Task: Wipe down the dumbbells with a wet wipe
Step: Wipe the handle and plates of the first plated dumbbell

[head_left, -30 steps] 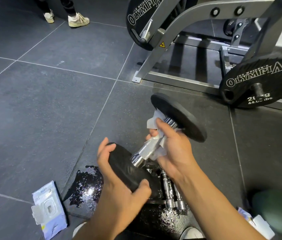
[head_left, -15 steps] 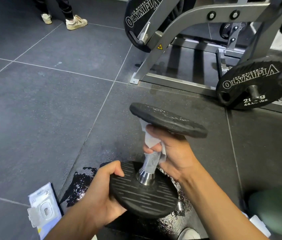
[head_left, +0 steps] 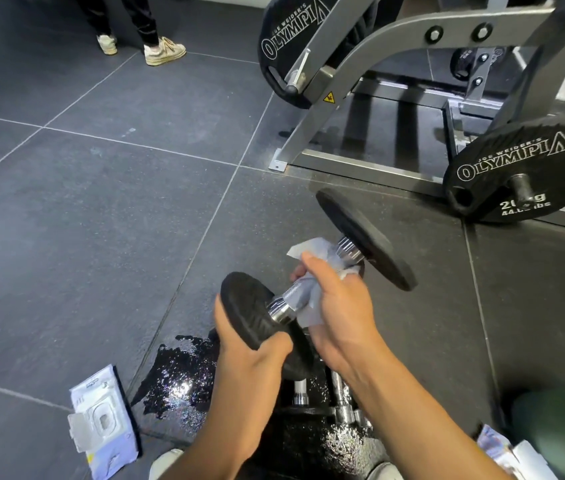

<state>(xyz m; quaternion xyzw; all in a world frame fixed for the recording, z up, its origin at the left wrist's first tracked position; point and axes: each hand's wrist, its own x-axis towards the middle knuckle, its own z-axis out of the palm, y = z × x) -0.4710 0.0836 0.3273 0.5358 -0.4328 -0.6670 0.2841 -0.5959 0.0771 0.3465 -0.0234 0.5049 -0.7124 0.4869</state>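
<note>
Tipped from upright to slanting, the dumbbell [head_left: 292, 292] hangs above a wet patch [head_left: 177, 375]. The left hand [head_left: 250, 355] grips its near disc, and the right hand [head_left: 340, 306] clasps a wipe [head_left: 312, 251] round its handle. Beyond it, a weight plate [head_left: 516, 174] reads "JOE WEIDER'S OLYMPIA"; the weight figures are partly blocked. The arms half-hide chrome bars [head_left: 338, 386] beneath it. To its left lies open floor [head_left: 101, 220].

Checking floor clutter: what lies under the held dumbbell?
Chrome handles of other dumbbells on a wet floor patch. The left hand, right hand and forearms cover the rest; count unclear.

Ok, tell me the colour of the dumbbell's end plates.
Black, both end plates; head view shows it best.
</note>
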